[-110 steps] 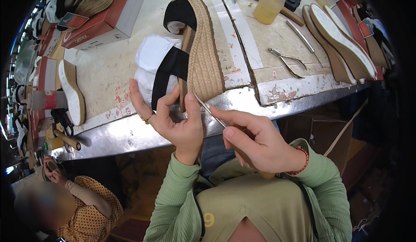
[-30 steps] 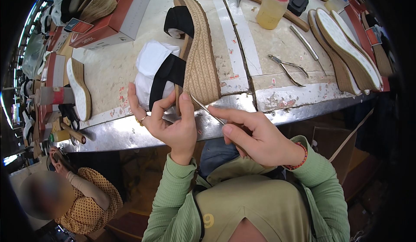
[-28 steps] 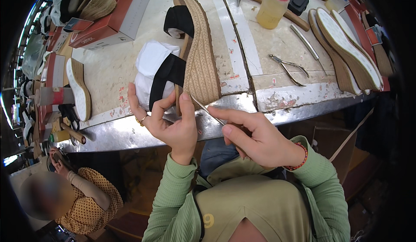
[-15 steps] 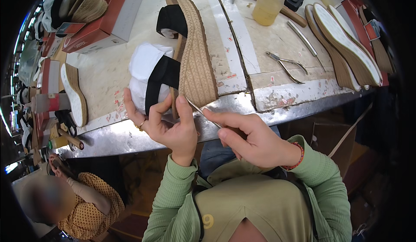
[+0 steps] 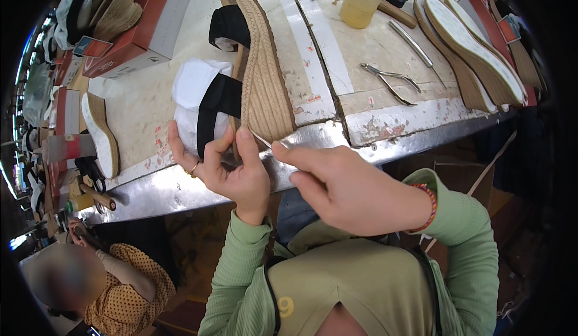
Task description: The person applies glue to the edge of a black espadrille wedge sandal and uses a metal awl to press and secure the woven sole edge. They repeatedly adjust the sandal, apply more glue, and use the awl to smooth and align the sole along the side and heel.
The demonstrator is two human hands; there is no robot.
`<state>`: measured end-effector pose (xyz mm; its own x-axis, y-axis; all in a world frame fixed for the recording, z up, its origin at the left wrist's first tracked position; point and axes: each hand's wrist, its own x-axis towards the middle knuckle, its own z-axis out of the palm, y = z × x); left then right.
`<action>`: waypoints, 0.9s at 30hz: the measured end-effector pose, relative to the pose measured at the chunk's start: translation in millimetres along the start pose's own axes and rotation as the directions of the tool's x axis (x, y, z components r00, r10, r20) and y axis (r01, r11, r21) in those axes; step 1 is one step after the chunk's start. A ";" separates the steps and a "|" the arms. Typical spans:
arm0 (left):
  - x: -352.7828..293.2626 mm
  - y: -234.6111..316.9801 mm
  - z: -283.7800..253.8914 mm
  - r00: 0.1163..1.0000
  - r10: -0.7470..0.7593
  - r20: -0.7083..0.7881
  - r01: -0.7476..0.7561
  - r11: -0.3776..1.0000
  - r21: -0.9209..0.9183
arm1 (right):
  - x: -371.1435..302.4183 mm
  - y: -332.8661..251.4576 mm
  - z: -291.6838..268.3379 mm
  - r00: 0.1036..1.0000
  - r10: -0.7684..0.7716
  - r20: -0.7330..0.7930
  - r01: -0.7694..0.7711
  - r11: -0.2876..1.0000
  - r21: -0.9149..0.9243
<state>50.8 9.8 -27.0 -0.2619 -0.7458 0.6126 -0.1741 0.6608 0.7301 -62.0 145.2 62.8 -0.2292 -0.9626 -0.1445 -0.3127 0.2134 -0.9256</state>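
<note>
Black-strapped espadrille wedge sandal (image 5: 265, 77), on its side at workbench (image 5: 132, 113) front edge | Left hand (image 5: 238, 176): pinching sandal's near end | Right hand (image 5: 361, 188): gripping slim metal tool (image 5: 260, 138) | Done: straps (image 5: 224, 97) attached, paper stuffing (image 5: 192, 83) inside | Pending: edge work apparently unfinished; extent untellable

Head view: fisheye camera on your head, left one of side-by-side pair, facing steeply down over your olive top (image 5: 355, 270). Lens fairly close above your left hand (image 5: 238, 179) and right hand (image 5: 367, 191). View centre falls at metal near edge (image 5: 162, 193) of table (image 5: 135, 110), which crosses aslant, lower at its left. Tabletop runs out past top. Straight lines bow toward dark rim. Co-worker (image 5: 129, 288) off near edge's left part, smaller, farther from lens.
</note>
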 end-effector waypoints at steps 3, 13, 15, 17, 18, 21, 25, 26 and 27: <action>2.1 1.5 -5.2 0.999 0.028 0.035 -0.029 0.999 0.025 | -6.7 3.0 9.5 0.994 -0.082 -0.079 0.076 0.994 -0.078; 3.3 2.8 -8.4 0.999 0.019 0.049 -0.020 1.000 0.013 | -16.9 13.4 -0.8 0.981 0.179 0.073 -0.192 0.861 0.470; 3.6 3.5 -8.2 0.999 0.014 0.046 -0.015 1.000 0.018 | -14.4 15.5 3.3 0.981 0.179 0.070 -0.189 0.827 0.530; 3.8 4.1 -7.9 0.998 0.028 0.049 -0.030 0.998 0.056 | -12.6 16.3 5.6 0.982 0.169 0.081 -0.185 0.809 0.558; 3.8 4.3 -7.5 0.998 0.031 0.048 -0.034 0.997 0.069 | -12.2 16.1 6.0 0.981 0.173 0.089 -0.193 0.807 0.558; 3.5 4.1 -6.2 0.999 0.016 0.037 -0.017 0.999 0.027 | -11.8 13.3 4.6 0.977 0.183 0.108 -0.213 0.807 0.551; 2.8 3.1 -6.4 0.998 0.039 0.042 -0.041 0.998 0.048 | -10.4 8.5 3.8 0.989 0.135 0.056 -0.146 0.889 0.435; 2.9 2.6 -6.0 0.998 0.045 0.040 -0.047 0.998 0.042 | -10.2 7.8 3.7 0.991 0.124 0.043 -0.131 0.909 0.395; 3.0 2.1 -5.6 0.998 0.046 0.039 -0.048 0.998 0.035 | -10.2 7.2 3.9 0.987 0.149 0.066 -0.163 0.909 0.384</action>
<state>55.0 8.4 -22.0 -0.3070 -0.7104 0.6333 -0.1944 0.6982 0.6890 -58.3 155.9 56.2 -0.2119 -0.9289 -0.3037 0.1074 0.2867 -0.9520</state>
